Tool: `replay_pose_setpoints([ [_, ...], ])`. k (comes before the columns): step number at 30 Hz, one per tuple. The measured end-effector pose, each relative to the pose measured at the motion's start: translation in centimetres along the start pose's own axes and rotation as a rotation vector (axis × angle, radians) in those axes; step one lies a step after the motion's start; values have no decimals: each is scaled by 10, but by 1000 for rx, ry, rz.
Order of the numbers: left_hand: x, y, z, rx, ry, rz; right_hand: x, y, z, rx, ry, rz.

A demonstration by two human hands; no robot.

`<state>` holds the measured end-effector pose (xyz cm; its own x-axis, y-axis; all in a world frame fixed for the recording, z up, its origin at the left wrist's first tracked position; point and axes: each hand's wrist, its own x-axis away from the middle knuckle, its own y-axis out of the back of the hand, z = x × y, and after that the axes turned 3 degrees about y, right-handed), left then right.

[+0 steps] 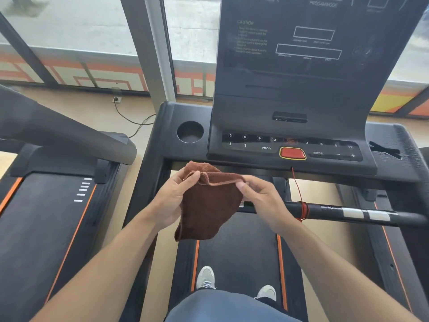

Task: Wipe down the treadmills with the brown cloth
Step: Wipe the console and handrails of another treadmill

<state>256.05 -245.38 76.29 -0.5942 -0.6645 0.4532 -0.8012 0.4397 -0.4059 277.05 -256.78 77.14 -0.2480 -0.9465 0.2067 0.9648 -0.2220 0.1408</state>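
Below "PROG" and "MODE" buttons (290,147), both hands (171,201) (260,201) hold brown cloth (209,210).

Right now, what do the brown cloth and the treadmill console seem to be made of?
The brown cloth looks like soft terry or microfibre: a fuzzy matte nap, a stitched hem, and it hangs limp between the left hand and right hand. The console seems hard black plastic; its upper panel is glossy with faint reflections, while the tray around the cup holder looks matte.
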Motion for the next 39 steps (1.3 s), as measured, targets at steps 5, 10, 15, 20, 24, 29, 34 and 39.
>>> replay_pose_setpoints([
  [5,6,1,-1,-123,8,102,9,17,18,56,-11,94],
  [10,4,-9,-9,-182,24,167,-1,28,55,-58,27,97],
  [15,-8,-18,-26,-176,84,129,-21,39,70,-61,62,121],
  [20,-30,-26,-16,-265,2,-259,-43,42,52,-14,-72,24],
  [24,-33,-17,3,-248,-147,-639,-50,28,9,684,-73,-363],
  [29,-19,8,26,-582,-228,-619,-25,-4,-26,946,57,311],
  [34,1,23,23,-801,-369,-664,-45,-37,-26,1248,189,314],
  [39,13,62,4,-1048,-462,-873,-69,-106,-28,1200,272,367],
])
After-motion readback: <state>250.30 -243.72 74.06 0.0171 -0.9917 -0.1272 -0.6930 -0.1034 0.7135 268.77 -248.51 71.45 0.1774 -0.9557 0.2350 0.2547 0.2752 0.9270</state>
